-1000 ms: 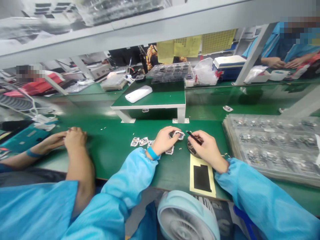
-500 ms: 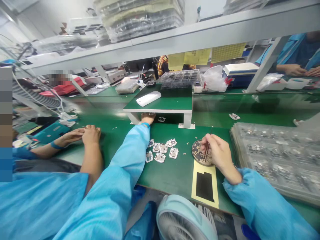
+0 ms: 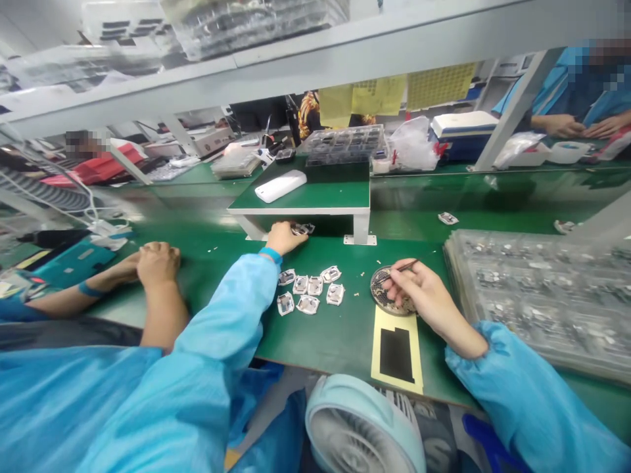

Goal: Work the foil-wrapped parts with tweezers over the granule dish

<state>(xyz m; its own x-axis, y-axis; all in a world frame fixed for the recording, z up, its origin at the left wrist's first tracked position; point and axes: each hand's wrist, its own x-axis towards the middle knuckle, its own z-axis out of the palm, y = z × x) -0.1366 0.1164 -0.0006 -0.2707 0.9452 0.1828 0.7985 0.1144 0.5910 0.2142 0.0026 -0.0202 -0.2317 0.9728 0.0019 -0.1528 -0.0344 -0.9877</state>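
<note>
My left hand [image 3: 282,238] is at the front edge of the small raised stand [image 3: 300,211]. Its fingers are closed on small white-framed parts [image 3: 302,228], at least two by the look of them. Several similar white-framed parts [image 3: 307,304] lie grouped on the green table nearer to me. In my right hand [image 3: 419,289] is a pair of dark tweezers [image 3: 404,265], held nearly level over a round dish [image 3: 378,289] of tiny pale pieces. The hand hides part of this dish. Under the dish's near side lies a yellow sheet with a black patch [image 3: 397,355].
Stacked clear trays [image 3: 522,282] full of parts stand at the right. A white oblong device [image 3: 280,186] rests on the stand. A light-blue fan [image 3: 362,420] sits below the table edge. Close at my left are a co-worker's hands [image 3: 158,263]. A shelf beam [image 3: 276,56] crosses above.
My left hand has come out from under the stand, with the part that lay there now at its fingers. My right hand has tilted the tweezers from pointing down to nearly level. The view has shifted slightly.
</note>
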